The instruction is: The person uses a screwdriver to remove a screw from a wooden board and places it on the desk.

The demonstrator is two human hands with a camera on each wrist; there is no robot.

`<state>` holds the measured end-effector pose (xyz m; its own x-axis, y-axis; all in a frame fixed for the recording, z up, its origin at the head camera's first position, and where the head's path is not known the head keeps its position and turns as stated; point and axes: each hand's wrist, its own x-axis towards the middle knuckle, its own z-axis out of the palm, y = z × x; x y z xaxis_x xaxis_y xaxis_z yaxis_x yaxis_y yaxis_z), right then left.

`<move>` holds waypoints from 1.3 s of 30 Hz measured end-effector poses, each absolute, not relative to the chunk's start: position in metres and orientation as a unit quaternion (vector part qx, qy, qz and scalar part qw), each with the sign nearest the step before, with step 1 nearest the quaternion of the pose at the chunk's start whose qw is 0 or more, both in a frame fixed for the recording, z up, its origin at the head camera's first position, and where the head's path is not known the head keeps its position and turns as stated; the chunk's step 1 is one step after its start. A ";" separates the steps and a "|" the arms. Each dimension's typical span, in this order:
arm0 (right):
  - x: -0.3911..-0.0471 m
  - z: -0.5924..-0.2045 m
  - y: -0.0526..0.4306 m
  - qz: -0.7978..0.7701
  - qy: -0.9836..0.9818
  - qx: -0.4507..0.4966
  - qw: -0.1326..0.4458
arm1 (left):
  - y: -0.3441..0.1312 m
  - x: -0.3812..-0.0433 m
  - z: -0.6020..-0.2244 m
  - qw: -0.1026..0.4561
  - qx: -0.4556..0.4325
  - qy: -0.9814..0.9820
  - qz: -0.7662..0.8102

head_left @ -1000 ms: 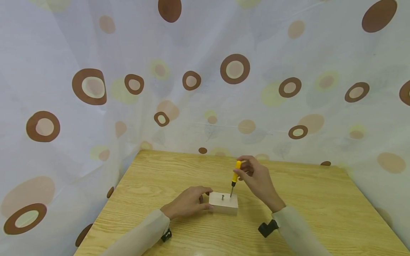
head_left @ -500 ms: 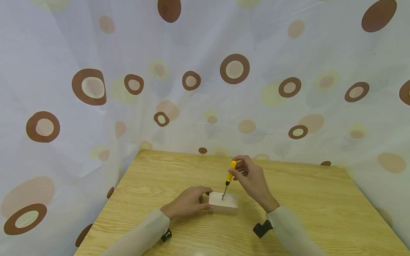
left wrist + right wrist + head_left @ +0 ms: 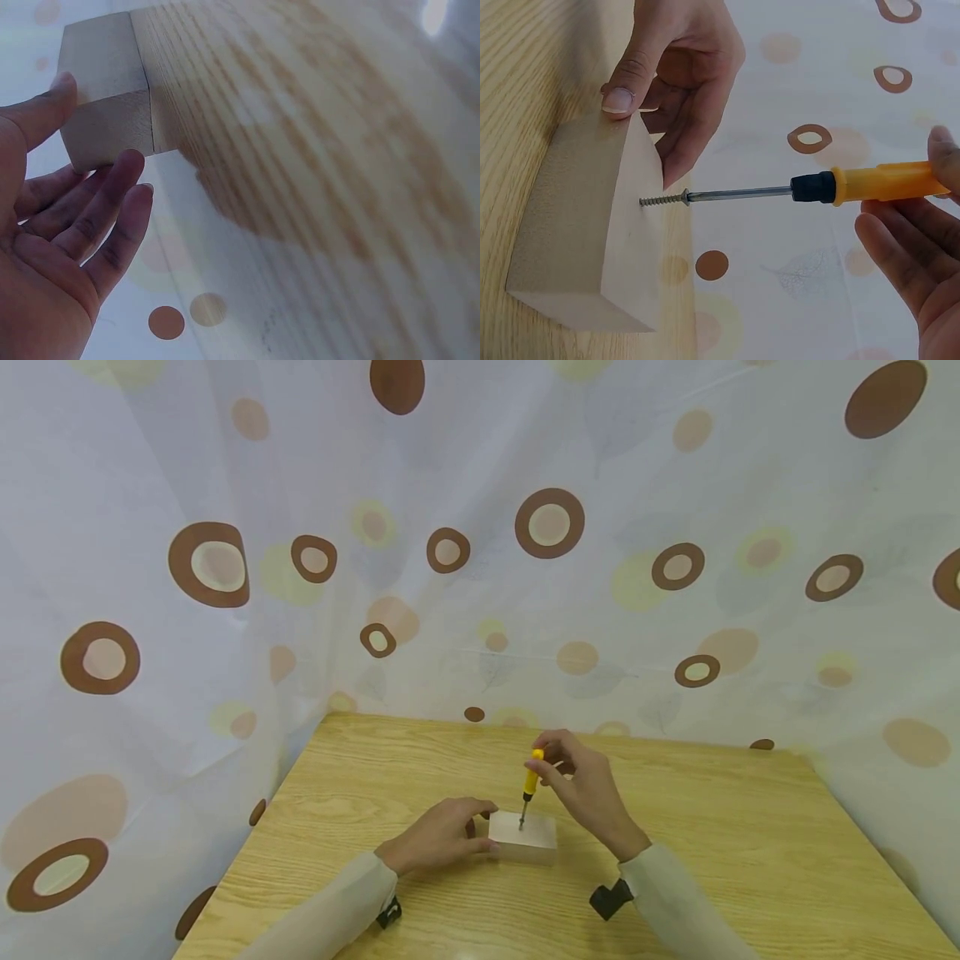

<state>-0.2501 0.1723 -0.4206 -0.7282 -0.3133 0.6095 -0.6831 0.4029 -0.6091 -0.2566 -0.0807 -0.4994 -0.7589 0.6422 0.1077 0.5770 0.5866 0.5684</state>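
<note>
A pale wooden block (image 3: 536,843) lies on the table, a screw (image 3: 664,200) standing partway out of its top face. My left hand (image 3: 442,835) grips the block's left end between thumb and fingers; in the left wrist view the thumb is on one side of the block (image 3: 105,60) and fingers on the other. With my right hand (image 3: 592,789) I hold a yellow screwdriver (image 3: 532,781) by its handle, thumb and fingers pinching near the top. Its metal shaft (image 3: 739,193) meets the screw head, nearly in line with the screw.
The wood-grain table (image 3: 390,760) extends around the block. A white sheet with brown and yellow circles (image 3: 480,593) hangs behind and at the sides. A black wrist camera (image 3: 611,900) sits under the right sleeve.
My right hand has moved left with the screwdriver, whose tip has gone from the block's bare top to the screw head. The screwdriver is now more upright. My left hand stays on the block.
</note>
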 end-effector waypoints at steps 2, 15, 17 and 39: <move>-0.250 -0.420 0.172 0.449 -0.809 0.319 0.207 | -0.080 -0.257 -0.500 0.054 0.344 0.889 0.299; -0.247 -0.416 0.174 0.445 -0.821 0.304 0.188 | -0.079 -0.253 -0.499 0.048 0.350 0.887 0.299; -0.246 -0.415 0.174 0.444 -0.821 0.294 0.204 | -0.079 -0.253 -0.499 0.046 0.351 0.887 0.297; -0.243 -0.412 0.173 0.494 -0.821 0.260 0.119 | -0.074 -0.253 -0.494 0.022 0.358 0.900 0.248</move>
